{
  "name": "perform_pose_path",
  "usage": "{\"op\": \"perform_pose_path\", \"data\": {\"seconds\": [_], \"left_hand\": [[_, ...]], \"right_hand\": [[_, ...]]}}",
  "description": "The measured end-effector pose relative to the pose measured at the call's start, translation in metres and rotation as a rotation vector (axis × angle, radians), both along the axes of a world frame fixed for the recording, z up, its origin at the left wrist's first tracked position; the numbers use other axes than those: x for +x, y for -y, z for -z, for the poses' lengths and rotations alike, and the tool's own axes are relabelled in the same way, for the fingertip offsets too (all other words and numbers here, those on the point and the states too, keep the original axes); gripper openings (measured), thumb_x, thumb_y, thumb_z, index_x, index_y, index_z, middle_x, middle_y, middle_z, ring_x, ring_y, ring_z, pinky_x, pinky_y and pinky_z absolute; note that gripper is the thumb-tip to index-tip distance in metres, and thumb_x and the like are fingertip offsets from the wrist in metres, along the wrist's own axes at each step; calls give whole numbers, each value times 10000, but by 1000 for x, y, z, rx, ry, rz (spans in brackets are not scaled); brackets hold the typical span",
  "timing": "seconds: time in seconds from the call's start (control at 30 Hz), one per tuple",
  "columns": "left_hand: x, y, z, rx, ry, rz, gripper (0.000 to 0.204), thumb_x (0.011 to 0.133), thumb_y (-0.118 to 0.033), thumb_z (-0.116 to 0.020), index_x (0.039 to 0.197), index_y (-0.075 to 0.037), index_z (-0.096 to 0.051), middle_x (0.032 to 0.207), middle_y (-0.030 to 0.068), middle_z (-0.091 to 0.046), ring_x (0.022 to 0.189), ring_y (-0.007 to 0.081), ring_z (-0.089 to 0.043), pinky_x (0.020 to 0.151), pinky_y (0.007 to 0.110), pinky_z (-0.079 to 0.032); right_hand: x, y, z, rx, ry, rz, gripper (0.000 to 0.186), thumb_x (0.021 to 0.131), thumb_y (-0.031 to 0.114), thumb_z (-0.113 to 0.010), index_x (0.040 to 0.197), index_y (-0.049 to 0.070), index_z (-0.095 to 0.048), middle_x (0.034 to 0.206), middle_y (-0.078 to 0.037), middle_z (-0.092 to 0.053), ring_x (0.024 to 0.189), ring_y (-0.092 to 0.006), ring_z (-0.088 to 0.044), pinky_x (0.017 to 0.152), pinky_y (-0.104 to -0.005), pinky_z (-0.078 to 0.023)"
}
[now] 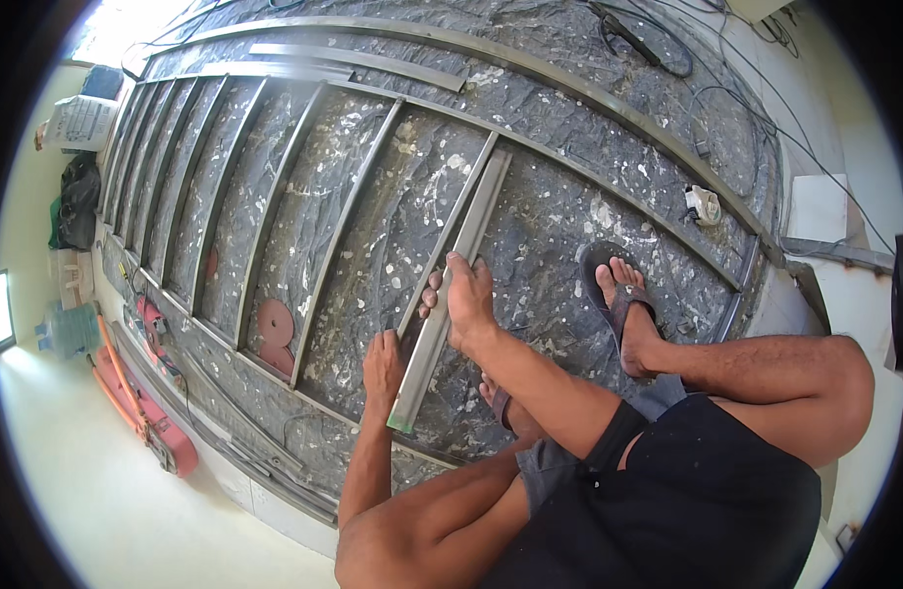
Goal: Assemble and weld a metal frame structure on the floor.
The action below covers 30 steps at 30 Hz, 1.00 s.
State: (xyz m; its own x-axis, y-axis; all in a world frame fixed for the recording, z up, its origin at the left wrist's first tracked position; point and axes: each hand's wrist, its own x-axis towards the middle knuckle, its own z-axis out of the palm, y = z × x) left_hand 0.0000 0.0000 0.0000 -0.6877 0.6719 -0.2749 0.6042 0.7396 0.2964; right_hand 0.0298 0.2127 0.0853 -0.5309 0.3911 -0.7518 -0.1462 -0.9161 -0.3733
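My right hand (467,302) is wrapped around a long grey metal bar (483,206), its fingertips curling over the left side. The bar slants across a metal frame with several rungs, and its near end shows a green mark. Close along the bar's left side runs a thin metal crossbar (471,175), meeting the frame's far rail (432,101). My left hand (381,371) is closed at the near end of this crossbar, left of the bar; the fingers partly hide that end. Both hands are low over the paint-spattered dark floor covering (550,216).
Loose metal strips (393,67) lie beyond the frame. A white tape measure (703,205) rests at right, near cables (756,108). Pink discs (275,324) lie under the rungs. At left are a red tool with an orange handle (123,378) and a clear water jug (71,329).
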Motion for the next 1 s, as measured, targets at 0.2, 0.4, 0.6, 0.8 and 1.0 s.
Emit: {"op": "perform_pose_path", "data": {"seconds": [0.2,0.4,0.6,0.8,1.0], "left_hand": [[5,-10,-15,83,48,-36,189,839,-148,-578,957,-28,-493,898,199,-539,863,406,-569,736,480,-459],[6,-10,-16,106,34,-28,192,831,-123,-583,970,-23,-496,891,205,-530,860,407,-560,740,481,-454],[6,-7,-16,123,21,-8,181,824,-100,-580,958,-10,-499,881,209,-521,858,404,-550,743,470,-455],[6,-6,-10,111,-3,-14,200,818,-100,-578,987,-9,-518,887,207,-526,864,391,-562,760,454,-470],[6,-5,-7,132,-18,-8,208,810,-104,-604,976,-16,-515,889,198,-526,864,385,-563,753,451,-469]], "right_hand": [[0,-4,-2,18,41,28,146,987,239,-455,982,116,-376,717,-60,-490,506,-177,-509,441,-375,-464],[0,-4,1,25,19,9,139,981,225,-453,982,106,-380,696,-59,-489,492,-176,-507,425,-373,-466],[0,-4,4,1,1,-29,132,983,220,-447,972,99,-396,686,-56,-490,489,-176,-505,424,-373,-469],[2,-2,1,0,22,-4,127,991,222,-447,997,110,-389,702,-62,-493,486,-179,-504,426,-373,-469],[2,-1,5,-11,9,-16,133,983,222,-461,988,101,-404,699,-72,-497,483,-192,-502,426,-378,-462]]}}
